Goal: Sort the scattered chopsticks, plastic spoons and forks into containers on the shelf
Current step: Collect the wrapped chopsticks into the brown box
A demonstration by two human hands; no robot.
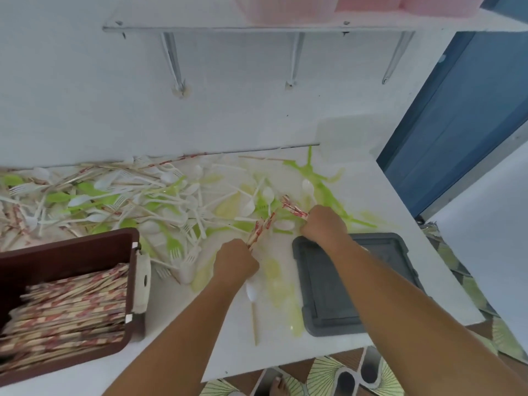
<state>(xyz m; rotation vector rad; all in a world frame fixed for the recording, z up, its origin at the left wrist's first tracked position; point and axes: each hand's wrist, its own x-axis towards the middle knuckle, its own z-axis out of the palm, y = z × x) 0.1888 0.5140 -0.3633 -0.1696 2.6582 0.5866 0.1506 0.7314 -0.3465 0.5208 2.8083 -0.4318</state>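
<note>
Chopsticks in red-and-white paper sleeves point(262, 228) slant up and right out of the left hand point(235, 260), whose fingers are curled round their near ends. A second wrapped bundle point(294, 209) juts up-left from the right hand point(324, 224), clenched on it likewise. The dark brown plastic box point(71, 252), stacked with wrapped pairs lying roughly left-right, sits to the left, nearer the left hand; the held sticks likely need turning to match. Loose white and green plastic forks and spoons point(160, 201) sprawl between, and a grey plastic tray point(323, 295) lies under the right forearm
</note>
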